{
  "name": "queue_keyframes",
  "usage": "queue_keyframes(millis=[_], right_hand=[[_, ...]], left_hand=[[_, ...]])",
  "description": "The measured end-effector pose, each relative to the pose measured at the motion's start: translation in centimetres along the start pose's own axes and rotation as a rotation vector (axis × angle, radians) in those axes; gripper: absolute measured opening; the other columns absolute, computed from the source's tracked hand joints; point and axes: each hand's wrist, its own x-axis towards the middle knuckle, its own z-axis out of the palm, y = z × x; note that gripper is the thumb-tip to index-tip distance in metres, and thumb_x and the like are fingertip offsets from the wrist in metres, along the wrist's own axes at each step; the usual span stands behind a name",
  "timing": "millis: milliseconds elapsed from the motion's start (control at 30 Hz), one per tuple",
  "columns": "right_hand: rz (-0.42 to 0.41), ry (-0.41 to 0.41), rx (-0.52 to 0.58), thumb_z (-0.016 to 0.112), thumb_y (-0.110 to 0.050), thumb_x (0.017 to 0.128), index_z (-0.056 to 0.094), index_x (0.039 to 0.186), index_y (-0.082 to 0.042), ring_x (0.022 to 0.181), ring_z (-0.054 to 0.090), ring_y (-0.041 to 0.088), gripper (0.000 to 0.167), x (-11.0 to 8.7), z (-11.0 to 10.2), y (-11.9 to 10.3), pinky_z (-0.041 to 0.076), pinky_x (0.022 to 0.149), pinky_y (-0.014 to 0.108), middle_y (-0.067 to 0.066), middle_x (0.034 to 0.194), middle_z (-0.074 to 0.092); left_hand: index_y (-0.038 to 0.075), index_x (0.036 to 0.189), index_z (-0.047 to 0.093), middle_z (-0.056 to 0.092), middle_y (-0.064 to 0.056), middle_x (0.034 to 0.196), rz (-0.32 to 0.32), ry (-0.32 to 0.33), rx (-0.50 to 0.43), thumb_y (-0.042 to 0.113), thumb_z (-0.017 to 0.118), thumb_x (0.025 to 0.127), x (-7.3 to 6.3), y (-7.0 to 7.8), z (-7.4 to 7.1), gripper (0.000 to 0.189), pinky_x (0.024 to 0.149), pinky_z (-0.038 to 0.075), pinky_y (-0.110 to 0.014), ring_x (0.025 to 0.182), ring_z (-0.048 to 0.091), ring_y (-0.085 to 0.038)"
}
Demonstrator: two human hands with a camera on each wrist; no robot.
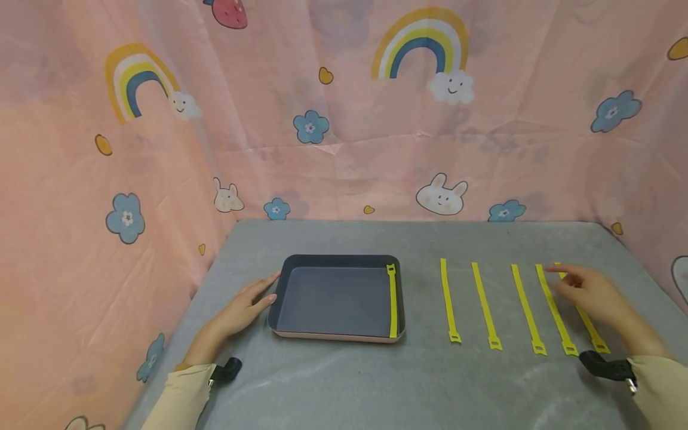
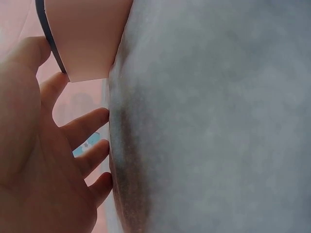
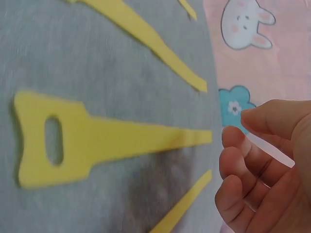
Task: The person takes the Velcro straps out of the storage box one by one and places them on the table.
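Observation:
My left hand [image 1: 236,313] rests at the left side of a shallow grey tray [image 1: 333,301] with a pinkish outside; thumb and forefinger touch its rim, the other fingers spread toward the table. Inside the tray, along its right side, lies a yellow cable strap [image 1: 393,304] with a slotted end. My right hand [image 1: 596,295] hovers over the rightmost yellow strap [image 1: 591,329], partly hiding it. Its fingers are loosely bent, with nothing between them in the right wrist view. Just left of these fingers lies another strap [image 3: 131,138], slotted end toward me.
More yellow straps [image 1: 486,307] lie in a spaced row right of the tray, slotted ends toward me. A grey cloth [image 1: 376,382] covers the table. Pink patterned curtain [image 1: 355,167] hangs along the back and sides. Each wrist carries a black camera mount [image 1: 228,370].

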Motion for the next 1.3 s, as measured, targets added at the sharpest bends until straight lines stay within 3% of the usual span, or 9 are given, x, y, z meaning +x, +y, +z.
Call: queue_keyframes(millis=[133, 267, 367, 467, 867, 1300], right_hand=[[-0.015, -0.017, -0.010, 0.056, -0.025, 0.101, 0.051, 0.139, 0.001, 0.068, 0.048, 0.008, 0.046, 0.5, 0.3, -0.9, 0.038, 0.054, 0.025, 0.014, 0.094, 0.065], [-0.036, -0.016, -0.018, 0.057, -0.024, 0.100, 0.053, 0.136, 0.001, 0.078, 0.057, 0.020, 0.044, 1.2, 0.7, -2.0, 0.043, 0.057, 0.027, 0.023, 0.102, 0.065], [-0.060, -0.027, -0.012, 0.056, -0.023, 0.101, 0.053, 0.137, 0.000, 0.091, 0.062, 0.034, 0.043, 1.7, 1.0, -2.9, 0.051, 0.065, 0.035, 0.028, 0.112, 0.064], [-0.086, -0.036, -0.013, 0.057, -0.025, 0.101, 0.054, 0.139, -0.002, 0.101, 0.062, 0.040, 0.044, 2.2, 1.2, -4.0, 0.053, 0.072, 0.043, 0.026, 0.115, 0.066], [-0.223, -0.049, 0.010, 0.063, -0.020, 0.097, 0.056, 0.137, -0.006, 0.106, 0.063, 0.036, 0.043, 4.1, 2.6, -8.8, 0.053, 0.083, 0.050, 0.020, 0.117, 0.068], [-0.403, -0.126, 0.017, 0.069, -0.021, 0.093, 0.062, 0.134, -0.013, 0.111, 0.062, 0.029, 0.042, 5.6, 4.6, -15.1, 0.053, 0.089, 0.047, 0.012, 0.127, 0.067]], left_hand=[[0.038, 0.156, 0.025, 0.033, -0.012, 0.161, 0.004, 0.002, -0.003, 0.048, 0.048, 0.102, 0.0, -0.1, 0.0, 0.059, 0.114, 0.022, -0.071, 0.150, 0.023, -0.044], [0.038, 0.157, 0.025, 0.034, -0.013, 0.161, 0.008, 0.003, -0.008, 0.047, 0.048, 0.102, 0.0, -0.1, 0.0, 0.060, 0.114, 0.022, -0.071, 0.150, 0.023, -0.044], [0.038, 0.156, 0.025, 0.034, -0.013, 0.161, 0.008, 0.003, -0.004, 0.048, 0.048, 0.102, 0.0, -0.1, 0.0, 0.059, 0.114, 0.023, -0.071, 0.150, 0.024, -0.044], [0.039, 0.156, 0.025, 0.033, -0.013, 0.161, 0.008, 0.004, 0.003, 0.048, 0.048, 0.102, 0.0, -0.2, 0.1, 0.059, 0.114, 0.023, -0.071, 0.150, 0.024, -0.044], [0.039, 0.156, 0.026, 0.034, -0.013, 0.161, 0.009, 0.010, 0.002, 0.048, 0.048, 0.102, 0.1, -0.1, 0.0, 0.059, 0.114, 0.023, -0.071, 0.150, 0.024, -0.044], [0.040, 0.156, 0.025, 0.034, -0.012, 0.161, 0.012, 0.012, 0.024, 0.050, 0.047, 0.102, 0.0, -0.3, -0.1, 0.059, 0.114, 0.024, -0.070, 0.149, 0.026, -0.044]])
